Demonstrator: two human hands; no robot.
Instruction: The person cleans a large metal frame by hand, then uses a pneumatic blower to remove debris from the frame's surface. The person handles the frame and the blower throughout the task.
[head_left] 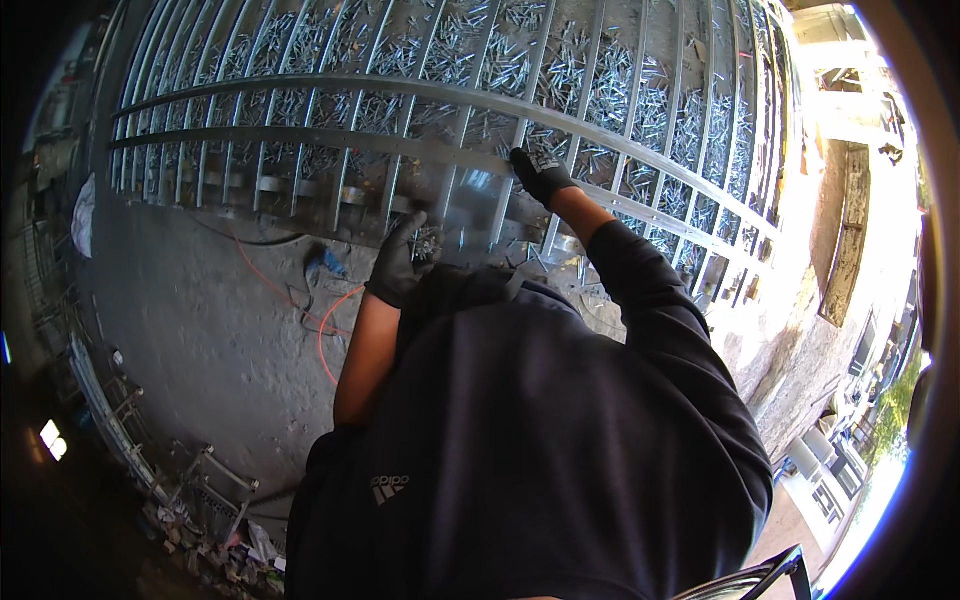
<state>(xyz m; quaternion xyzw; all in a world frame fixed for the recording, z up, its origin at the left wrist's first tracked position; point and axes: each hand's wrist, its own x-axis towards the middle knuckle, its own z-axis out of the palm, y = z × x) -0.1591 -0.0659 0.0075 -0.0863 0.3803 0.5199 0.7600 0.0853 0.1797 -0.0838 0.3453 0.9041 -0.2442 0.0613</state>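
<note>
A large silvery metal frame [470, 98] of parallel bars and two long rails spans the far side. Small slim metal pieces, like bolts or pins, lie thickly scattered beneath and between its bars. My right hand [543, 178], in a black glove, rests at the nearer rail with curled fingers; whatever is under them is hidden. Closer in and to the left is my left hand [397, 264], also black-gloved, thumb pointing away from me. It is cupped around a small cluster of metal pieces [427, 241]. The area between my hands is partly blurred.
An orange hose [322, 335] curves over the grey floor [200, 330] at the left, near a blue object [331, 263]. A worn wooden plank [848, 235] lies at the right. A metal stand [222, 492] and rubble [195, 555] occupy the lower left.
</note>
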